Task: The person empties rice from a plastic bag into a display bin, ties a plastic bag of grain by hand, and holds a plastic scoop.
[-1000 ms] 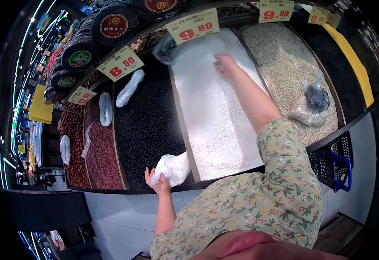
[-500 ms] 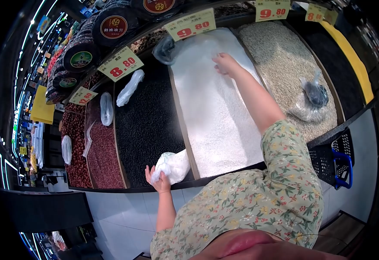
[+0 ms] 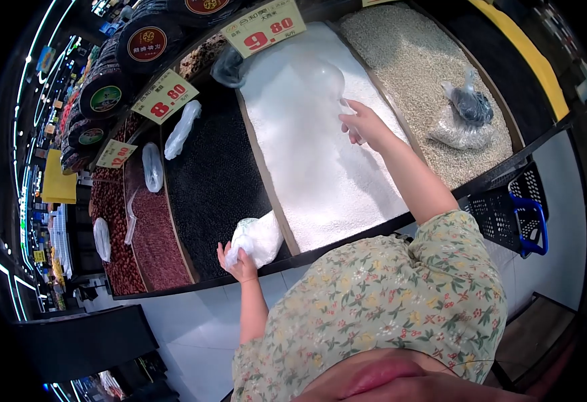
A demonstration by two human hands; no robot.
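My left hand [image 3: 241, 264] is closed round the gathered neck of a plastic bag [image 3: 261, 240] of white grain. That bag rests at the front edge of the bin of black beans [image 3: 213, 174]. Over the bin of white grain [image 3: 307, 194], my right hand [image 3: 364, 126] has its fingers curled on the handle of a clear scoop [image 3: 327, 79]. The scoop's see-through, rounded body is hard to make out against the white heap, and I cannot tell how much it carries.
Left are bins of small red beans [image 3: 156, 231] and dark red dates [image 3: 115, 228]. Pale grain [image 3: 414, 74] with a bag [image 3: 471, 110] on it lies right. Price signs [image 3: 264, 28] line the back. A blue-handled basket [image 3: 511, 214] stands below right.
My right hand has come back toward me and slightly right with the scoop. The view has shifted a little; my left hand still grips the bag.
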